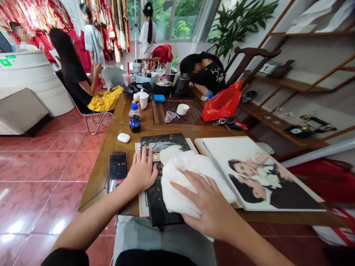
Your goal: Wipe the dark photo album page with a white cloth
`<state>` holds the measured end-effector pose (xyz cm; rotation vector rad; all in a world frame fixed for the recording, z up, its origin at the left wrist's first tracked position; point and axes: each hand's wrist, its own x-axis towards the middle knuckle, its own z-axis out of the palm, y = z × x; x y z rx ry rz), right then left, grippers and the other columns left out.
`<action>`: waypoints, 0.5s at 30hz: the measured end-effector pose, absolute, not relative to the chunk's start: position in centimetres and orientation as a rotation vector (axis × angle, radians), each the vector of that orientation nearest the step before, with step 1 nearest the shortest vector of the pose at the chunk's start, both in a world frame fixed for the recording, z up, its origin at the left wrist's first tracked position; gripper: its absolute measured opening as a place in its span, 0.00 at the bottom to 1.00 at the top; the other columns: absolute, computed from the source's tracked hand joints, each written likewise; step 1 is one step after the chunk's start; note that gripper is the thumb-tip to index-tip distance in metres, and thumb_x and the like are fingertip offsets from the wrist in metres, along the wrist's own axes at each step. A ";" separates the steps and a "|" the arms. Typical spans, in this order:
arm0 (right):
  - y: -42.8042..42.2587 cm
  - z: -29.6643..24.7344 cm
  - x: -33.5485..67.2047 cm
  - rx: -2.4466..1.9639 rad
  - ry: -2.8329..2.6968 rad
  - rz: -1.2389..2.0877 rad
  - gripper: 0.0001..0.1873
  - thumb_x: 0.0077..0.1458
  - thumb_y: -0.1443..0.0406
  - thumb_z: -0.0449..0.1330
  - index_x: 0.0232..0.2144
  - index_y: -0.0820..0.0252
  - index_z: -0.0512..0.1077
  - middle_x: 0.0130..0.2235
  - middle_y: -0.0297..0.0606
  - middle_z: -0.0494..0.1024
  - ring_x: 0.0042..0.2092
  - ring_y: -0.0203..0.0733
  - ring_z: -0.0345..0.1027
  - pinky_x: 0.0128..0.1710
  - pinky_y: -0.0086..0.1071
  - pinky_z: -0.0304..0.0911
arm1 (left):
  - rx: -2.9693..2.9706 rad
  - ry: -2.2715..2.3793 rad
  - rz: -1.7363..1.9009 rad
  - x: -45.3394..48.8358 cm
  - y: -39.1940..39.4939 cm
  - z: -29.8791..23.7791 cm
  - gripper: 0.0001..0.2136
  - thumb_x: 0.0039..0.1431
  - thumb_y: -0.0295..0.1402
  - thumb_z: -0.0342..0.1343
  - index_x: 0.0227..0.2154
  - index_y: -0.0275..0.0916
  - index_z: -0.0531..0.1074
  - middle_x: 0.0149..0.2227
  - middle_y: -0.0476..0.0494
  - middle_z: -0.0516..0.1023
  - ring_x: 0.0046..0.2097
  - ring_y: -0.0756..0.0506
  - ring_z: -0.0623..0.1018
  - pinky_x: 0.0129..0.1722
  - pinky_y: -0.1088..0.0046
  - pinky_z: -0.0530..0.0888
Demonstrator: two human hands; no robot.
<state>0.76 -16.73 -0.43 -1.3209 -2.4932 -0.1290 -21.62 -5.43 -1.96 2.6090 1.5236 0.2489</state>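
A dark photo print (163, 146) lies on a pale backing board at the near edge of the wooden table (105, 162). My left hand (142, 171) rests flat on the print's left side, fingers spread. My right hand (206, 207) presses a white cloth (180, 177) down on the print, fingers stretched over it. To the right lies an open photo album (257, 173) showing a couple's portrait.
A phone (118, 170) and a white earbud case (123, 137) lie left of the print. Further back stand a cola bottle (135, 118), cups, a kettle and a red plastic bag (222, 103). Several people sit or stand beyond the table. Wooden shelves line the right wall.
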 end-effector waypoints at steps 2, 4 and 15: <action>-17.7 -0.5 0.6 -1.313 -2.484 -0.141 0.40 0.46 0.62 0.62 0.64 0.50 0.65 0.67 0.51 0.60 0.63 0.63 0.56 0.58 0.57 0.51 | 2.617 1.526 0.275 -21.6 -5.4 -2.1 0.32 0.69 0.37 0.42 0.70 0.25 0.48 0.71 0.19 0.51 0.73 0.28 0.53 0.67 0.46 0.59; -18.3 -0.6 0.4 -1.324 -2.469 -0.146 0.41 0.46 0.61 0.62 0.64 0.49 0.65 0.68 0.50 0.58 0.64 0.63 0.55 0.59 0.57 0.50 | 2.619 1.527 0.280 -21.6 -5.4 -2.1 0.32 0.69 0.37 0.42 0.70 0.25 0.48 0.71 0.19 0.51 0.73 0.28 0.52 0.67 0.45 0.59; -18.7 -0.1 -3.2 -1.250 -2.528 -0.067 0.45 0.42 0.58 0.63 0.65 0.47 0.63 0.68 0.52 0.60 0.64 0.65 0.55 0.59 0.58 0.43 | 2.614 1.550 0.133 -21.4 -5.2 -1.8 0.31 0.71 0.38 0.42 0.71 0.24 0.47 0.72 0.18 0.49 0.73 0.28 0.51 0.68 0.47 0.58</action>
